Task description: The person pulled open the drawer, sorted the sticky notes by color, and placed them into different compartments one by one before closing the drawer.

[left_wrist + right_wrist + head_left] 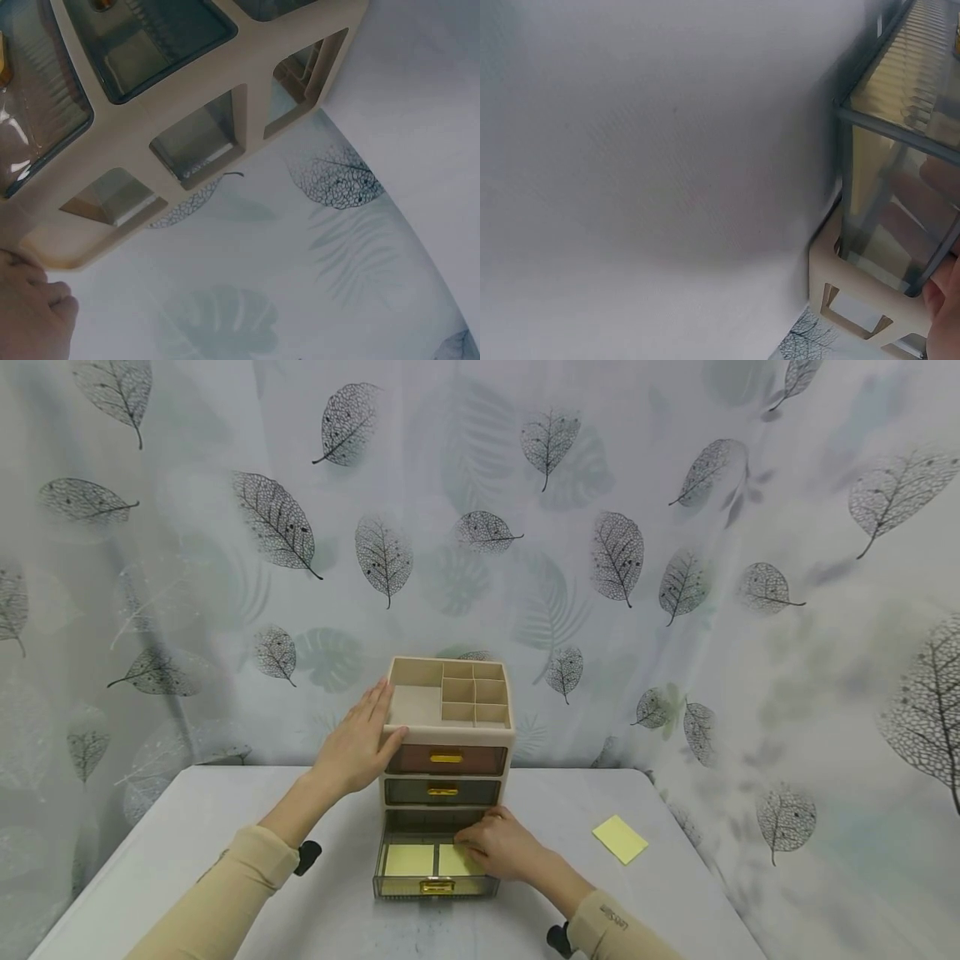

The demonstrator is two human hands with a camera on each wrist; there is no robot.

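A cream desktop organizer stands on the table with its clear bottom drawer pulled out. Two yellow sticky note pads, the left one and the right one, lie in the drawer, parted by a divider. My left hand rests against the organizer's upper left corner, fingers straight along the side and thumb at the front. Inside the drawer's right side, my right hand pinches the right pad at its back right corner with bent fingers. Those fingers show through the drawer's clear wall; their tips are partly hidden.
A loose yellow sticky note pad lies on the white table to the right. Two shut drawers, one reddish and one grey, sit above the pulled-out one. Divided compartments top the organizer. A leaf-print curtain hangs behind.
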